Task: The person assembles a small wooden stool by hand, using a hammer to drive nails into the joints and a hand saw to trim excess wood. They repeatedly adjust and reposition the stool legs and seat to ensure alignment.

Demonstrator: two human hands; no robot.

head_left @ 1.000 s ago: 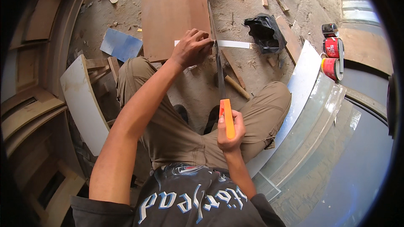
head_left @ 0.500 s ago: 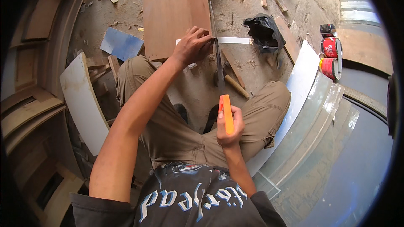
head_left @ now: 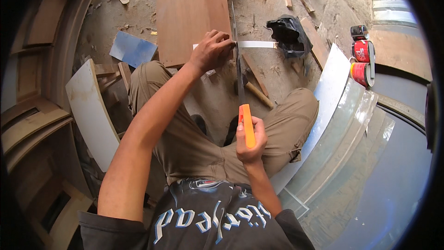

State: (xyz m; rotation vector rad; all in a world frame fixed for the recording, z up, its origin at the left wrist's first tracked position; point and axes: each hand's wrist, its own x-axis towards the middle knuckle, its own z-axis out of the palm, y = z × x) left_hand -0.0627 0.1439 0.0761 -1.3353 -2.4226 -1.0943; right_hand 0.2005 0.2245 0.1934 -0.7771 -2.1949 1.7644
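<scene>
My right hand (head_left: pixel 252 140) is wrapped round the orange handle of a handsaw (head_left: pixel 239 71). The saw's long thin blade points away from me and crosses a narrow white strip (head_left: pixel 259 44), just right of my left hand (head_left: pixel 212 52). With fingers bent and pressed down, my left hand grips the strip against the near right part of a brown wooden board (head_left: pixel 192 14). The strip's left end shows past my hand, and its right end reaches out beyond the board. My left fingertips are partly hidden.
A hammer (head_left: pixel 256 93) lies below the strip, between my knees. Right of the strip sits a black plastic bag (head_left: pixel 290 37). Several cans (head_left: pixel 362 74), a white panel (head_left: pixel 329 81) and glass sheets (head_left: pixel 342 125) line the right. At left are a blue-white board (head_left: pixel 133 48) and wooden cabinet frames (head_left: pixel 51 78).
The saw's angle over the strip differs very slightly, with its handle a touch further left. Both hands keep their holds, and the strip stays in place.
</scene>
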